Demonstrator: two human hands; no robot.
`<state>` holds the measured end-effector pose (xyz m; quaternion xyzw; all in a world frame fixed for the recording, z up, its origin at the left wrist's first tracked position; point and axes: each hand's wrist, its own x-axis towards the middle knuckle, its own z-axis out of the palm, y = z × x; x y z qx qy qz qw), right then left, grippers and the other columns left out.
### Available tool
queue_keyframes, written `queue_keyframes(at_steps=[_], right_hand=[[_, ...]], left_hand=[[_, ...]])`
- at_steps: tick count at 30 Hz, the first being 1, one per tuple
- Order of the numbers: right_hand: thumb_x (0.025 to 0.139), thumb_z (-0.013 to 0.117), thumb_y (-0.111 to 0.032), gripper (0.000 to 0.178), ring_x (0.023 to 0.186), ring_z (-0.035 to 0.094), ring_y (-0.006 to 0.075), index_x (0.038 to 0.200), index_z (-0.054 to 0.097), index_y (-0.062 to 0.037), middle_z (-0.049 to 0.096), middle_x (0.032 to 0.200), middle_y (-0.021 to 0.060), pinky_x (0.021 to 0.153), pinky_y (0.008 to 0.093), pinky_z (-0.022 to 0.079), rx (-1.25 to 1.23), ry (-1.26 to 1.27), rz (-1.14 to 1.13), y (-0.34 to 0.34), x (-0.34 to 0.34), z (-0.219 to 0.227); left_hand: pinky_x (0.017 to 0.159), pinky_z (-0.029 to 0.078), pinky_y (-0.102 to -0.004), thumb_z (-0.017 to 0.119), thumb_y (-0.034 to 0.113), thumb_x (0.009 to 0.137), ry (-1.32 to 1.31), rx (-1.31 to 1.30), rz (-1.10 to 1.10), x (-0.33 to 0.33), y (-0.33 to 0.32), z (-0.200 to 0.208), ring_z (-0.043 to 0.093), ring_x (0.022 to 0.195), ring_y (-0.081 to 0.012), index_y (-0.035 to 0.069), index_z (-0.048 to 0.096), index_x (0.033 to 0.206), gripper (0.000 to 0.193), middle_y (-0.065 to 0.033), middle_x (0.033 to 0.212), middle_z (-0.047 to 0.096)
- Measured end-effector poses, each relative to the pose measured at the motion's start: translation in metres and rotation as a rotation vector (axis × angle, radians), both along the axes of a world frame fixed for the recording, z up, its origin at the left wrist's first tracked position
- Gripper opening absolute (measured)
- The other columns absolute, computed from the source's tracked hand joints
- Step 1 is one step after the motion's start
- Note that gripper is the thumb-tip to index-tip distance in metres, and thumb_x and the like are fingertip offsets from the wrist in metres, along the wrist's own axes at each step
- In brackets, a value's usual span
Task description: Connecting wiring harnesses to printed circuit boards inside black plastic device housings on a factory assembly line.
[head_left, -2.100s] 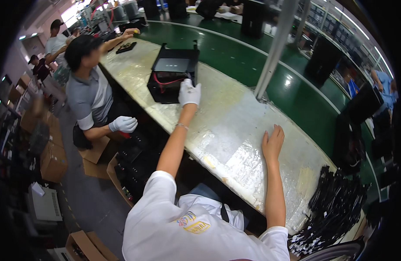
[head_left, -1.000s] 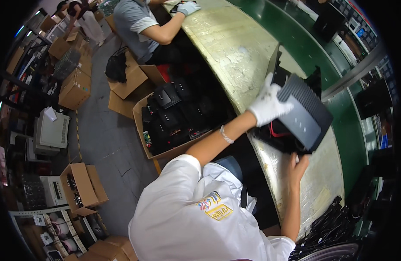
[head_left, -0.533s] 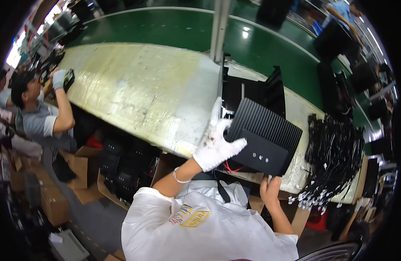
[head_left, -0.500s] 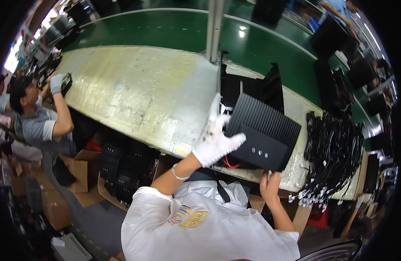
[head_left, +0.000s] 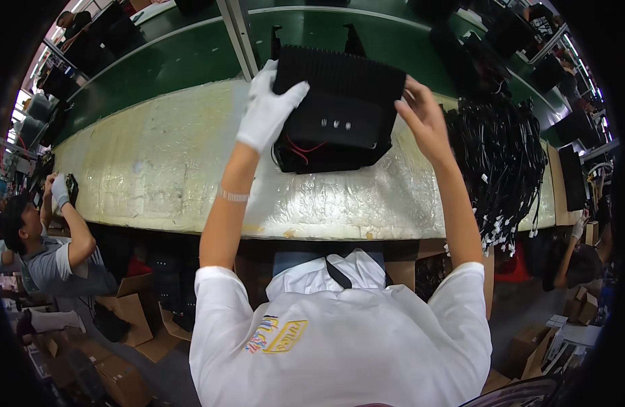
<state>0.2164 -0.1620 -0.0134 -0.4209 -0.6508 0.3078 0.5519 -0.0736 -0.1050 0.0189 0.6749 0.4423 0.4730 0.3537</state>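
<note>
A black plastic cover (head_left: 326,102) with a ribbed far part and three small light openings lies tilted over a black housing (head_left: 319,163). My left hand (head_left: 268,105), in a white glove with a stain-free back, grips the cover's left edge, thumb on top. At the right edge my bare right hand (head_left: 426,117) holds the cover between thumb and fingers; its fingertips are partly hidden. Red wires (head_left: 302,150) show in the gap between cover and housing. Two black upright brackets (head_left: 353,39) stick up behind the cover.
A pale, film-wrapped bench (head_left: 170,163) runs across in front of me. Right of the housing lies a big bundle of black cables (head_left: 499,156) with white connectors. A metal post (head_left: 238,37) rises behind. One co-worker (head_left: 44,237) works at the left; cardboard boxes (head_left: 133,315) stand below.
The cover has moved left and away from me and turned nearly square to me. My right hand has gone from its near corner to its right edge. My view has shifted as well.
</note>
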Motion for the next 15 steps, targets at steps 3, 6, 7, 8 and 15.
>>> queue_keyframes(at_steps=[3,6,7,8,15], right_hand=[[0.092,0.057,0.001,0.040,0.125,0.052,0.0252,0.131,0.046,0.0022,0.054,0.131,0.0184,0.109,0.0402,0.037,0.145,-0.001,0.074,-0.062,0.000,0.015],[0.081,0.055,0.013,0.047,0.114,0.060,0.0269,0.127,0.049,0.0016,0.061,0.121,0.0174,0.101,0.0405,0.045,-0.014,0.009,0.103,-0.125,-0.001,-0.012],[0.075,0.055,0.016,0.051,0.113,0.061,0.0279,0.124,0.053,0.0011,0.062,0.121,0.0167,0.099,0.0398,0.047,-0.049,-0.175,0.001,-0.142,-0.002,-0.015],[0.070,0.055,0.016,0.052,0.112,0.061,0.0290,0.119,0.058,0.0005,0.062,0.121,0.0162,0.098,0.0397,0.048,0.006,-0.363,0.006,-0.154,0.000,-0.020],[0.073,0.062,0.004,0.045,0.124,0.053,0.0334,0.115,0.067,-0.0111,0.055,0.132,0.0153,0.098,0.0417,0.048,0.075,-0.891,0.010,-0.189,0.007,-0.049]], left_hand=[[0.105,0.040,-0.0477,0.075,0.005,0.068,0.069,0.595,-0.104,-0.014,-0.081,0.012,0.048,0.125,-0.0430,-0.001,0.062,0.086,0.023,-0.0166,0.134,0.052],[0.100,0.043,-0.0535,0.065,-0.005,0.054,0.221,0.760,-0.370,-0.039,-0.145,-0.025,0.053,0.116,-0.0447,0.002,0.057,0.083,0.031,-0.0156,0.122,0.058],[0.098,0.044,-0.0552,0.063,-0.006,0.051,0.164,0.734,-0.492,-0.045,-0.153,-0.055,0.055,0.113,-0.0449,0.003,0.058,0.084,0.034,-0.0157,0.119,0.059],[0.097,0.045,-0.0552,0.063,-0.006,0.052,0.205,0.704,-0.418,-0.047,-0.158,-0.076,0.055,0.112,-0.0449,0.003,0.059,0.086,0.035,-0.0157,0.120,0.059],[0.103,0.038,-0.0562,0.084,0.034,0.064,0.626,0.462,-0.341,-0.070,-0.190,-0.149,0.047,0.122,-0.0438,0.005,0.063,0.106,0.055,-0.0177,0.129,0.053]])
